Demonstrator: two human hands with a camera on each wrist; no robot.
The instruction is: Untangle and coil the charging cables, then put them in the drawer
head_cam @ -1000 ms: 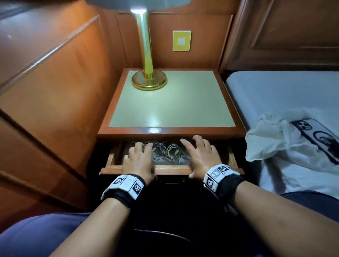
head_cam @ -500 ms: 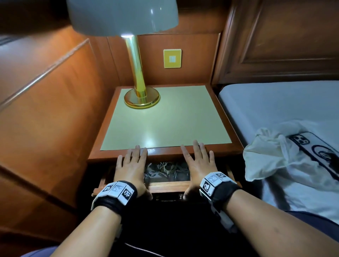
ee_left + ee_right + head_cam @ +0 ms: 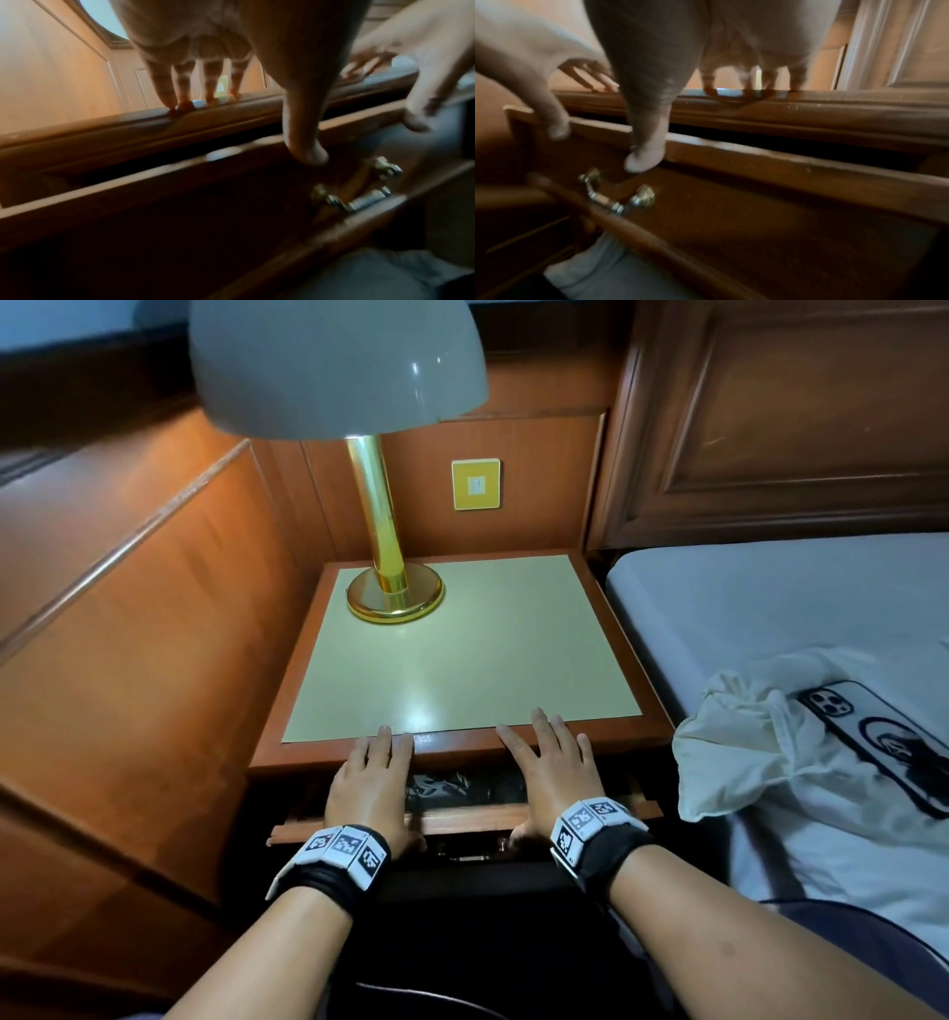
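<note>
The tangled charging cables (image 3: pixel 462 785) lie inside the nightstand drawer (image 3: pixel 462 823), showing only through a narrow gap between my hands. My left hand (image 3: pixel 374 778) lies flat over the drawer's left part, its straight fingers (image 3: pixel 180 91) touching the nightstand's front edge and its thumb (image 3: pixel 306 152) against the drawer front. In the same way my right hand (image 3: pixel 554 770) spans the right part, with fingers (image 3: pixel 746 85) on the edge and thumb (image 3: pixel 647 156) on the drawer front. Neither hand holds anything. The brass drawer handle (image 3: pixel 617 195) sits between the two thumbs.
A brass lamp (image 3: pixel 393 598) stands at the back left of the nightstand top (image 3: pixel 488 660). Wood panelling closes the left side. To the right is a bed (image 3: pixel 770 608) with a white cloth (image 3: pixel 760 762) and a phone (image 3: pixel 873 742) on it.
The drawer has slid inward, leaving a narrower gap over the cables. Both hands moved forward with it, and their fingertips now reach the nightstand's front edge. The head view has tilted up.
</note>
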